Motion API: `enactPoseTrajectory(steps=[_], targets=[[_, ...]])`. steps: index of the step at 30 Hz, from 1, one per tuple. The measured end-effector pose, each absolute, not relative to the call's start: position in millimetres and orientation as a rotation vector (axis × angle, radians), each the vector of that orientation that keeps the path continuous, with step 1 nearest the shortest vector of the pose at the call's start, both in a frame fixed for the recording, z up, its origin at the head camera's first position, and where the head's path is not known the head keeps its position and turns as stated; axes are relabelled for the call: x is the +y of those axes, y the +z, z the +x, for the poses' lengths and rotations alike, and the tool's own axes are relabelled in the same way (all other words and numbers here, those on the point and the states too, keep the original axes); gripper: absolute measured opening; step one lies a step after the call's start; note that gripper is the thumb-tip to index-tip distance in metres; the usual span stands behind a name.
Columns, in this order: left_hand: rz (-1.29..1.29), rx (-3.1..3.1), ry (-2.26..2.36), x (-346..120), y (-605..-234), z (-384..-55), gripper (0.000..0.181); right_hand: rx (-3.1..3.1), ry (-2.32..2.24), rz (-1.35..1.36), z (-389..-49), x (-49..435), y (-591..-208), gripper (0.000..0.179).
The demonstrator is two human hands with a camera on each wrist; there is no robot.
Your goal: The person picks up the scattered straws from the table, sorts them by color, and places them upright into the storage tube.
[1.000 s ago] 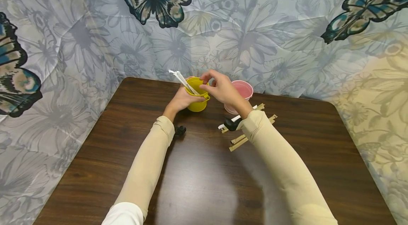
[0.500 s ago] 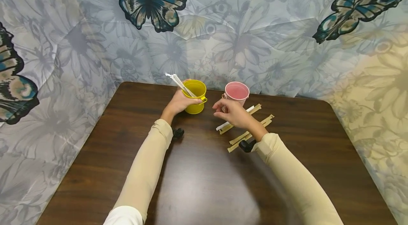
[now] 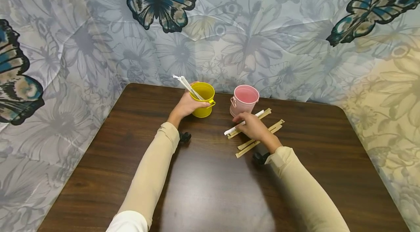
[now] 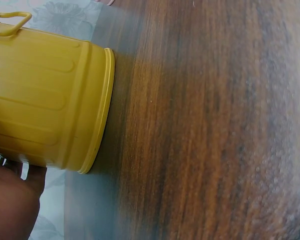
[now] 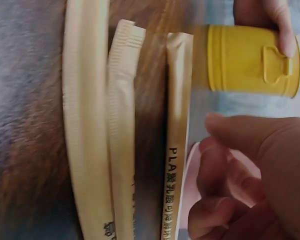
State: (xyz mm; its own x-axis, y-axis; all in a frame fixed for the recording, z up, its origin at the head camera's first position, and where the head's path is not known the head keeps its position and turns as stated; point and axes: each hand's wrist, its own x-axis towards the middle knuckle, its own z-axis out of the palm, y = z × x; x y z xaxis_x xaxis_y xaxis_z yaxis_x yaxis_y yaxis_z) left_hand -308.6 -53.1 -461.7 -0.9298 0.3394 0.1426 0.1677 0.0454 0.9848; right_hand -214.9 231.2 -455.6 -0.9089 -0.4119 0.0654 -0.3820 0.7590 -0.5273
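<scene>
My left hand [image 3: 187, 106] grips a small yellow metal bucket [image 3: 201, 112], thumb across its front near the handle. White paper-wrapped straws [image 3: 187, 84] lean inside against its left rim. In the left wrist view, the bucket's ribbed side [image 4: 40, 95] fills the left edge. Above the straws on the table is my right hand [image 3: 255, 128], fingers loosely bent and nothing seen between them. Beneath and beside it lie a white wrapped straw [image 3: 230, 130] and several brown paper-wrapped straws [image 3: 244, 150]. The right wrist view shows a printed brown wrapper [image 5: 177, 115] beside that hand's fingers.
A pink bucket [image 3: 242, 107] stands right of the yellow one, just behind the straws. All of it is on a dark wooden table [image 3: 210, 188]. Close behind the table's back edge hangs a butterfly-print cloth [image 3: 249, 42].
My right hand has come away from the yellow bucket's mouth and moved right and down to the straws on the table. The left hand keeps its hold on the bucket.
</scene>
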Motion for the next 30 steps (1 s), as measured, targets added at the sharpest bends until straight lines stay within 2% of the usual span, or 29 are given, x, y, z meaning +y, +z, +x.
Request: enactPoseTrajectory(steps=[6,12,22,30], targets=[[0.488,2.170,1.999,-52,-441,-298,0.100,2.949,-0.653,-0.600,-207,231,-458,0.020],[0.487,2.209,1.987,-51,-458,-308,0.100,2.934,-0.664,-0.639,-204,233,-459,0.020],[0.500,2.233,2.022,-53,-468,-315,0.095,2.904,-0.728,-0.729,-204,236,-462,0.009],[0.508,2.213,2.037,-53,-470,-315,0.094,2.872,-0.732,-0.770,-203,236,-465,0.014]])
